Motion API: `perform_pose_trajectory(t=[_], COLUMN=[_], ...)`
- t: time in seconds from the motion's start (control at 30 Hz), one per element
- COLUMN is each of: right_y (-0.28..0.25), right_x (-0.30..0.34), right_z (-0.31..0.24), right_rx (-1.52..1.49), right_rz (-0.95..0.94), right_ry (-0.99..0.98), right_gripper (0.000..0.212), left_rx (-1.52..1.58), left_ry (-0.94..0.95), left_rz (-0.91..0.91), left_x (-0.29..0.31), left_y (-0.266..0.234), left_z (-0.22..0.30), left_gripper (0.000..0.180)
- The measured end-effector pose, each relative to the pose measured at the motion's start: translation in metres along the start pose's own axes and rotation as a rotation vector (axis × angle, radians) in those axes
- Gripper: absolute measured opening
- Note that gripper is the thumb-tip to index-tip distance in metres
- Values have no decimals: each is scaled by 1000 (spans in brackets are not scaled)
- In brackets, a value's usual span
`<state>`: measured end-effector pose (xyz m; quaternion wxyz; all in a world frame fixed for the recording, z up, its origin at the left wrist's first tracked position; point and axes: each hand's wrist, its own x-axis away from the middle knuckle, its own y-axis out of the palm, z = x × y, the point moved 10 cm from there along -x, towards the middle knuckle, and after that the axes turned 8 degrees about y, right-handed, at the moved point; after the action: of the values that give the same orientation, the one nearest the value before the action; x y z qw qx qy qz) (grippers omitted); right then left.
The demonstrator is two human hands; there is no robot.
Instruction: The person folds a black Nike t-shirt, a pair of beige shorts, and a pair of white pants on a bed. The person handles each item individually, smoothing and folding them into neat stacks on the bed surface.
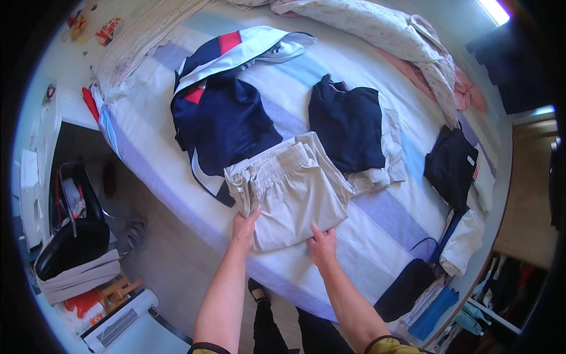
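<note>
1. Near the bed's front edge, a folded beige pair of trousers lay flat on the striped sheet, its elastic waistband turned toward the left.
2. The left hand reached up from the lower edge of the view with the forearm nearly straight; its fingers curled over the trousers' lower left corner, thumb on top, pinching the cloth.
3. The right hand lay at the trousers' lower right edge, fingers spread fairly flat and pressing on the fabric, fingertips slipped just under the fold; whether it truly gripped could not be told.
4. Both forearms rose side by side, a narrow gap between them, wrists just past the bed's front edge.
5. Just beyond the trousers' left side lay a navy, white and red jacket, its hem touching the waistband.
6. Beyond the right side sat a folded navy garment on pale cloth, overlapped by the trousers' far corner.
7. Open striped sheet remained to the right of the right hand, before a black folded garment near the bed's right edge.
8. A rumpled floral quilt filled the far edge.
9. Off the bed's left edge stood a black chair on the floor.
</note>
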<state>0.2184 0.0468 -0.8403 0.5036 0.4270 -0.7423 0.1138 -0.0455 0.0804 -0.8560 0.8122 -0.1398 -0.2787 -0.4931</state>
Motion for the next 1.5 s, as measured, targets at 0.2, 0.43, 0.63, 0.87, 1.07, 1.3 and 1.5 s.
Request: perform_pose_trajectory(t=[0.2,0.43,0.63,0.87,1.07,1.3,1.5], right_y=[-26,-165,-164,-152,-142,-143,-145], right_x=[14,61,66,65,75,79,79], right_z=[-21,36,43,52,82,85,85], right_rx=[201,333,147,139,44,143,234], right_rz=[45,237,118,128,151,238,357], right_ry=[-41,70,181,20,70,33,9], right_gripper=[54,49,43,50,57,55,55], left_rx=[157,24,-308,-414,-848,-895,-1127], left_ry=[-288,-255,175,174,395,-87,-135], left_rz=[70,99,49,-221,-562,-769,-950], left_x=[87,183,131,83,76,32,6], left_y=[6,-44,-28,-16,33,77,91], left_z=[-45,-143,-44,-4,52,23,9], left_gripper=[38,55,100,120,117,85,58])
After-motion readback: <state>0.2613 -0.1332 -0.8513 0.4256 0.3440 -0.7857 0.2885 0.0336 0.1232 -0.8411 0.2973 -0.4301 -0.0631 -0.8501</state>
